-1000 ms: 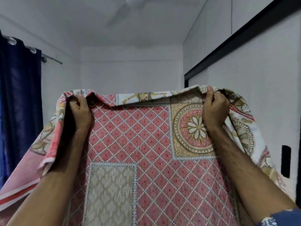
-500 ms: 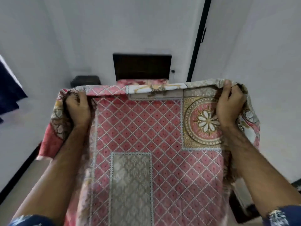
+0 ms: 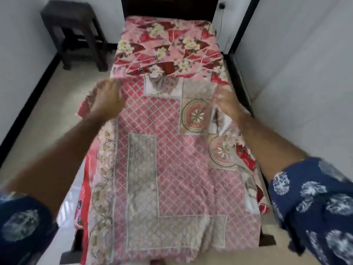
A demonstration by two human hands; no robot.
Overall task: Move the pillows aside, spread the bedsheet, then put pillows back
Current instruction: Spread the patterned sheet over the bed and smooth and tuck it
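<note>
A pink diamond-patterned bedsheet lies along the near two thirds of the bed, its far edge lifted. My left hand holds that edge at its left corner, and my right hand holds it at the right corner. Both hands are blurred by motion, with the cloth bunched at the fingers. Beyond the edge, the bed's red floral cover shows up to the dark headboard. No pillows are in view.
A dark wooden stool stands on the floor left of the bed's head. A white wall runs close along the bed's right side, with a black cable near the headboard. Pale floor lies to the left.
The sheet was held up high in front of me. Both arms have swung it down and forward, so it now drapes over the bed, and my view has tipped down.
</note>
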